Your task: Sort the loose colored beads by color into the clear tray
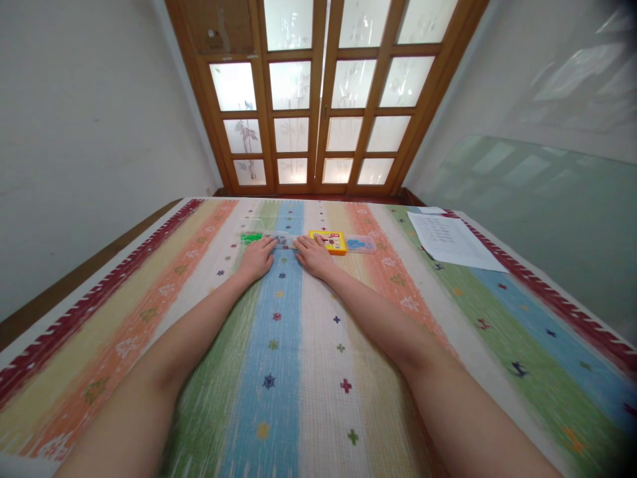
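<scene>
Both hands rest near the far end of the table, stretched out on either side of a small clear plastic box with greyish contents. My left hand lies palm down, fingers extended, at the box's left side. Beside its fingertips is a clear container of small green pieces. My right hand is also palm down with fingers spread. Its fingertips reach the clear box's right side and the near edge of a yellow box. Right of that sits a clear container with blue pieces. The undersides of both hands are hidden.
A striped, patterned tablecloth covers the table. White printed sheets lie at the far right. Beyond the table stand wood-framed glass doors. A pale wall is on the left, and a greenish glass panel is on the right.
</scene>
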`<action>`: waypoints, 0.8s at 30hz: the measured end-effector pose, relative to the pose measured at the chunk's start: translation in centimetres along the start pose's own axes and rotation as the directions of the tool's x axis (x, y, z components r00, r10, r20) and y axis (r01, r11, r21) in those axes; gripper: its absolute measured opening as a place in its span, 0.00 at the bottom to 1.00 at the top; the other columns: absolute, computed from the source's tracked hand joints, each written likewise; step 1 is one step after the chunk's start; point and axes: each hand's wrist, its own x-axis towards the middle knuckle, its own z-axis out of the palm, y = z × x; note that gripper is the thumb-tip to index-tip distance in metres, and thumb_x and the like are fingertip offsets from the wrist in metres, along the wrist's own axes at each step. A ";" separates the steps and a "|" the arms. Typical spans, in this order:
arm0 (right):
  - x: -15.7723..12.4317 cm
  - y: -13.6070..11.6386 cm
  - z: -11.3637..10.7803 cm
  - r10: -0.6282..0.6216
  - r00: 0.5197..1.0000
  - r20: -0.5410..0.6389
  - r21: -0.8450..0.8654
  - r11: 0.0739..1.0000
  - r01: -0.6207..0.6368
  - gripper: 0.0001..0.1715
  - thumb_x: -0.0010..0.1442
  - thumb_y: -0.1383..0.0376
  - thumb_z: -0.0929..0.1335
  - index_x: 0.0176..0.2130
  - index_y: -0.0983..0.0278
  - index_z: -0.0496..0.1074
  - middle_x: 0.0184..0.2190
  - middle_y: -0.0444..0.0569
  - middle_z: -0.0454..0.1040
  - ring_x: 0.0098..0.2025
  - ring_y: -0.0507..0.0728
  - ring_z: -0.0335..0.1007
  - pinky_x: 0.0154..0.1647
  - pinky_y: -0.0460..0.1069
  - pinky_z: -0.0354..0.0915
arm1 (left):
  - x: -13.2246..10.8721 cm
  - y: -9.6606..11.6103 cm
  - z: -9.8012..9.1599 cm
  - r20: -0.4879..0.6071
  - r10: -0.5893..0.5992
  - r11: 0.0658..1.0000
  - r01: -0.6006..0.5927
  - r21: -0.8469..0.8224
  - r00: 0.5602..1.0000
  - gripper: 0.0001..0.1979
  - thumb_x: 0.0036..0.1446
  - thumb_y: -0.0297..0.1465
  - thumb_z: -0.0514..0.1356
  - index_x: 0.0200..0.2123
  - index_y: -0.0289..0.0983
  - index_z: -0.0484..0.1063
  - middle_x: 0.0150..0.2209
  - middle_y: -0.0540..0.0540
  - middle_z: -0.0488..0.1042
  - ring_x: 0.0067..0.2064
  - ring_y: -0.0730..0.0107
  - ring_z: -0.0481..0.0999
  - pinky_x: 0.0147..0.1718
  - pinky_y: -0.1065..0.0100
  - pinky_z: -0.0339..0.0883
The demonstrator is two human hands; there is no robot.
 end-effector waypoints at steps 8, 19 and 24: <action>-0.3 -0.3 0.2 0.009 1.000 0.002 0.044 0.999 -0.009 0.24 0.74 0.63 0.63 0.66 0.62 0.69 0.68 0.57 0.69 0.71 0.64 0.61 0.76 0.68 0.43 | 0.3 0.0 -0.1 -0.008 0.016 1.000 -0.016 0.003 1.000 0.27 0.63 0.30 0.58 0.65 0.40 0.71 0.69 0.38 0.69 0.69 0.50 0.66 0.71 0.44 0.56; -0.7 -0.2 -0.4 0.026 0.999 -0.036 0.099 0.995 -0.022 0.27 0.74 0.61 0.64 0.69 0.61 0.66 0.70 0.57 0.66 0.71 0.65 0.60 0.76 0.67 0.46 | 4.4 -5.5 -3.9 -0.165 -0.077 0.983 0.102 0.150 0.983 0.27 0.66 0.33 0.58 0.67 0.36 0.68 0.70 0.34 0.65 0.71 0.47 0.63 0.70 0.44 0.55; -0.8 0.0 -0.8 0.034 0.997 -0.071 0.114 0.993 -0.026 0.27 0.73 0.61 0.64 0.68 0.61 0.68 0.67 0.57 0.69 0.69 0.65 0.62 0.74 0.65 0.49 | 2.5 -7.0 -3.4 -0.077 -0.117 0.971 0.130 0.200 0.990 0.25 0.69 0.36 0.54 0.66 0.37 0.70 0.63 0.34 0.72 0.66 0.48 0.68 0.67 0.46 0.58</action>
